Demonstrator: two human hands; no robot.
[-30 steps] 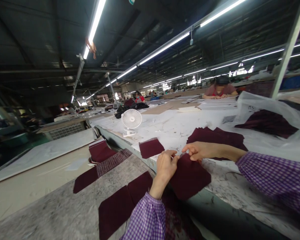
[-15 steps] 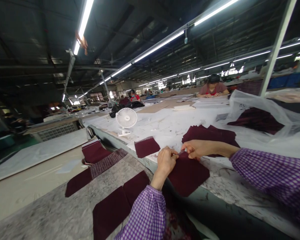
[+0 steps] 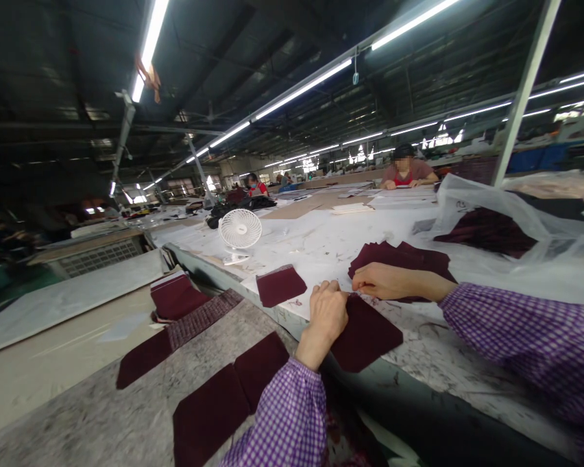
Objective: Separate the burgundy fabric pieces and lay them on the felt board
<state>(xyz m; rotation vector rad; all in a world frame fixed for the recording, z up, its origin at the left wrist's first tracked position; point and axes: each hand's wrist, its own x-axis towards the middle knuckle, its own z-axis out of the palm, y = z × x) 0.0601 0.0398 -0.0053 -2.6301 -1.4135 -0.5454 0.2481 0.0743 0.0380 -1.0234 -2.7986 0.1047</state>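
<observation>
A dark maroon fabric piece (image 3: 370, 334) with cut corners lies at the edge of the white table, its lower part reaching over the edge. My left hand (image 3: 327, 312) is closed at its upper left edge, the fingertips mostly hidden behind the knuckles. My right hand (image 3: 379, 281) is pinched at the top edge of the same piece, fingers bent together. Just behind my right hand sits a fanned stack of maroon fabric pieces (image 3: 399, 255). A smaller maroon piece (image 3: 281, 286) rests to the left of my hands.
A white fan (image 3: 240, 229) stands on the table beyond my hands. To the right, a clear plastic bag (image 3: 448, 201) holds dark maroon fabric. More maroon panels (image 3: 211, 415) lie on the grey lower surface (image 3: 141, 405) at left. Two co-workers (image 3: 405, 170) sit farther back.
My left hand has turned knuckles-up over the edge of the piece. My right-hand fingers have drawn closer together. The whole view has shifted slightly.
</observation>
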